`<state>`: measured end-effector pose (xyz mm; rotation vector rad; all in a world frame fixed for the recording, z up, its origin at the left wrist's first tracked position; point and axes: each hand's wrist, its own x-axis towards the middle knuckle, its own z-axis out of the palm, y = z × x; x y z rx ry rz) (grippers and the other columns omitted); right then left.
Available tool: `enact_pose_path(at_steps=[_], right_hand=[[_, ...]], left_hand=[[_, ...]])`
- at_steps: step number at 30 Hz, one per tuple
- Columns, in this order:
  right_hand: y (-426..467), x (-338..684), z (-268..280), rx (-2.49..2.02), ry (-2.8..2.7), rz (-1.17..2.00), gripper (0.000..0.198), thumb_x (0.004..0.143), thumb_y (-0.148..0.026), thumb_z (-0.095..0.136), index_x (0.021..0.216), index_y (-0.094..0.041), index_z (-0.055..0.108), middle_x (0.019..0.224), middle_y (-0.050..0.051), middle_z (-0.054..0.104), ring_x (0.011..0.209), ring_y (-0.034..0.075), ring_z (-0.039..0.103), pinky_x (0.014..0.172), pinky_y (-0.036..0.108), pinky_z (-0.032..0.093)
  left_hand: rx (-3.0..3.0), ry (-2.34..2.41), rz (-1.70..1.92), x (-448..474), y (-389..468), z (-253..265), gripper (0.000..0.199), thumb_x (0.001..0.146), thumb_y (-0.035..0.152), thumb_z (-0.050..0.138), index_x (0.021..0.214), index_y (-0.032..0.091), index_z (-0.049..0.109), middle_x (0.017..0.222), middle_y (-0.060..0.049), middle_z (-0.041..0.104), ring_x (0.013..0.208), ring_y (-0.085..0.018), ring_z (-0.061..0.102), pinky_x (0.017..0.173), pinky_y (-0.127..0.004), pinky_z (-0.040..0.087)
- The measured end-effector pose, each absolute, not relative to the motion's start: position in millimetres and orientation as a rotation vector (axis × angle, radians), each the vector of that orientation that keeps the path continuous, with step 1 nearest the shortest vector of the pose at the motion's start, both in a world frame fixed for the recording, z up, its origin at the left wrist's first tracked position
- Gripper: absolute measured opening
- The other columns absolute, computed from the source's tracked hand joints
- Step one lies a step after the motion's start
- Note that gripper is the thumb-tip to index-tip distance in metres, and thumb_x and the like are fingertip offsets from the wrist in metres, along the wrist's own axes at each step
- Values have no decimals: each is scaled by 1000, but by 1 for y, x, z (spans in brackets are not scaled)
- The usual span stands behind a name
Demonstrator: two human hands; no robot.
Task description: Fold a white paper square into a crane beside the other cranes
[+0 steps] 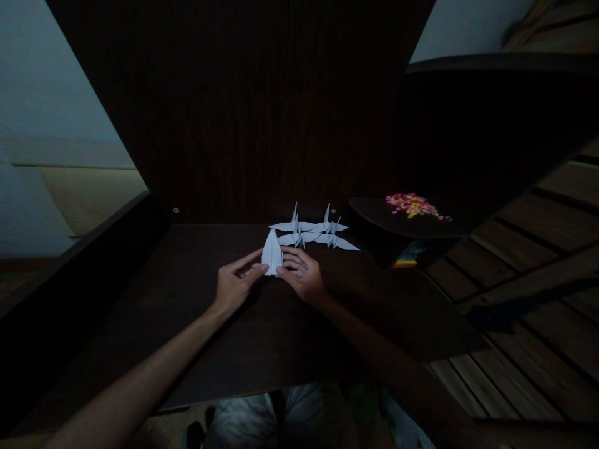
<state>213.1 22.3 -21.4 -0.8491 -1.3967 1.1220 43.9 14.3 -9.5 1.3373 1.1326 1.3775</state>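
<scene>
Bare forearms (pixel 163 365) lead up to two hands, set close together over the surface (pixel 224 374). Between them is a folded white paper (pixel 272 255), its narrow tip pointing away from the person. Left hand (pixel 238 282) and right hand (pixel 303 275) each pinch a lower side, thumbs on the front near the bottom edge; other fingers are partly hidden behind. Just beyond the hands and toward the right lie folded paper cranes (pixel 306 237), seemingly four. Farther right, a shelf (pixel 369 211) carries colourful beads (pixel 412 204). Folding appears midway, probably at lining up or creasing the sides; the next move seems to call for even thumb pressure and matched edges.
</scene>
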Motion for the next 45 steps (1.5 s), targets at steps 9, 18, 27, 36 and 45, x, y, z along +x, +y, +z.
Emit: enact_pose_path(at_steps=[9,18,27,36,45], right_hand=[[26,212,-22,-823,-1320,1137,31,63,-41,76,83,-19,70,87,6,67,82,21,65,70,36,60],[23,220,-12,-828,-1377,1105,19,72,-39,70,74,-21,75,91,6,68,77,19,64,65,33,57],[17,213,-14,-852,-1441,1016,22,64,-37,78,76,-19,72,88,7,67,77,19,66,68,34,61],[17,213,-16,-813,-1456,1021,47,69,-27,74,114,-22,60,96,5,64,83,16,64,69,29,59],[21,216,-18,-887,-1502,1094,61,65,-24,76,120,-24,48,79,-2,60,68,12,60,61,24,53]], left_hand=[[1399,1029,1408,41,16,-7,35,56,42,81,77,15,74,115,-15,67,99,-28,65,86,-41,52],[1477,1043,1341,37,15,-4,19,67,35,74,79,20,77,98,-10,73,95,-26,66,88,-39,51],[1451,1026,1323,40,11,-3,20,67,34,74,75,16,74,94,-9,71,88,-23,65,76,-34,53],[1385,866,1305,46,10,-7,34,66,24,78,86,18,52,61,7,53,53,-7,52,52,-17,41],[1410,887,1325,43,10,-8,31,69,25,75,91,17,54,85,-1,60,74,-12,62,64,-23,51]])
